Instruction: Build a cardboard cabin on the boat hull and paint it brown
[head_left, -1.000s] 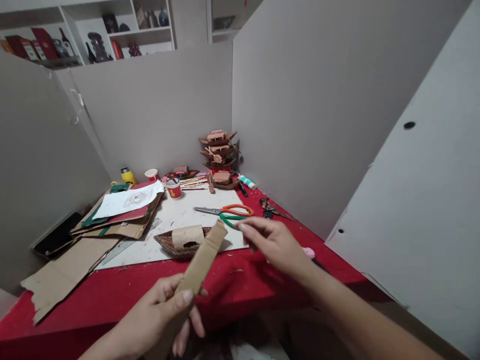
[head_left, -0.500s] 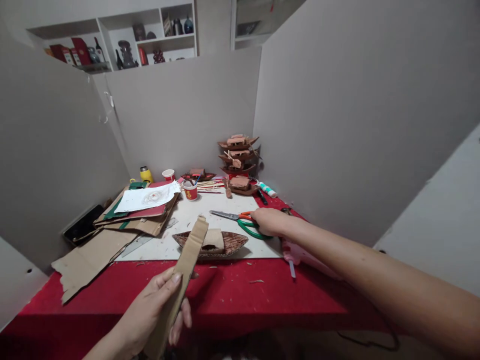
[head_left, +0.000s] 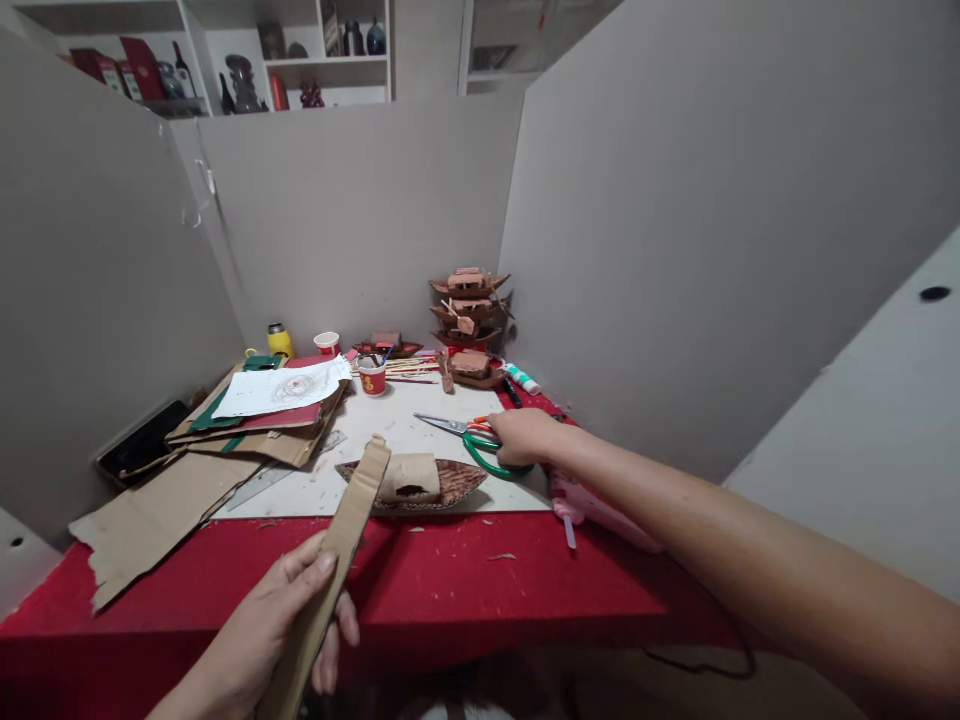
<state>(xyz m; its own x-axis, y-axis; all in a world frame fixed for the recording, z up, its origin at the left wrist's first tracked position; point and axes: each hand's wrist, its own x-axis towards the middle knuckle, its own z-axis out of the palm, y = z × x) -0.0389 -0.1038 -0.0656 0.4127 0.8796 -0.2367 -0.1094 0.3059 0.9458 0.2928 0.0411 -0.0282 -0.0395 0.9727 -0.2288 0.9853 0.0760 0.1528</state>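
A long cardboard strip (head_left: pixel 346 520) is pinched in my left hand (head_left: pixel 281 610), thumb on top, and slants up over the left end of a small brown boat (head_left: pixel 459 482). That boat has a tan curved cover and lies at the front edge of the white board (head_left: pixel 405 408). Further right, my right hand (head_left: pixel 525 437) is closed on scissors (head_left: pixel 484 455) with green and orange handles. Their blades point left, behind the boat.
Cardboard sheets (head_left: pixel 161 505) and a drawing (head_left: pixel 281 388) lie at the left. Behind are a red cup (head_left: pixel 372 376), thin sticks (head_left: pixel 412 367), a yellow bottle (head_left: pixel 280 341) and stacked model boats (head_left: pixel 469 310). A pink glue gun (head_left: pixel 592 510) lies right. Grey panels (head_left: pixel 360 210) enclose the table.
The view has shifted a little, moving most things left in the picture. My left hand still holds the strip, and my right hand stays at the scissors' handles.
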